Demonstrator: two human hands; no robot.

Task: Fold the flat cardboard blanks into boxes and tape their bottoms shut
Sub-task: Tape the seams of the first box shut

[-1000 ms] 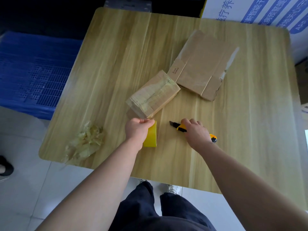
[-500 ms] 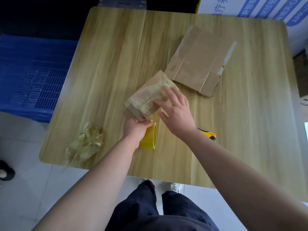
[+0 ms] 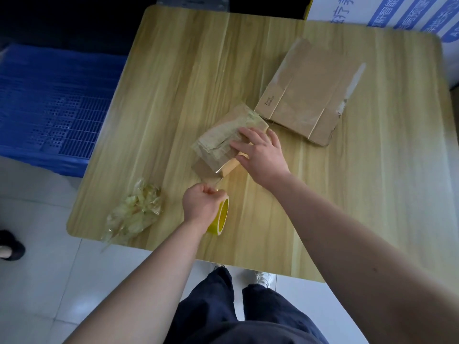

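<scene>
A small folded cardboard box [image 3: 218, 142] lies on the wooden table [image 3: 173, 83], its upper face covered in shiny tape. My right hand [image 3: 260, 153] rests flat on the box's right end, fingers spread. My left hand [image 3: 202, 203] is closed around a yellow tape roll [image 3: 220, 218] just in front of the box. A strip of tape runs from the roll up to the box's near end. A stack of flat cardboard blanks [image 3: 308, 95] lies behind and to the right of the box. The utility knife is hidden under my right arm.
A heap of crumpled used tape [image 3: 134, 214] lies near the table's front left corner. A blue plastic crate [image 3: 49, 108] stands to the left of the table. White cartons with blue print [image 3: 397, 16] are at the back right.
My right hand let go of the knife and moved up onto the box. My left hand pulled the tape roll back towards me, stretching the tape.
</scene>
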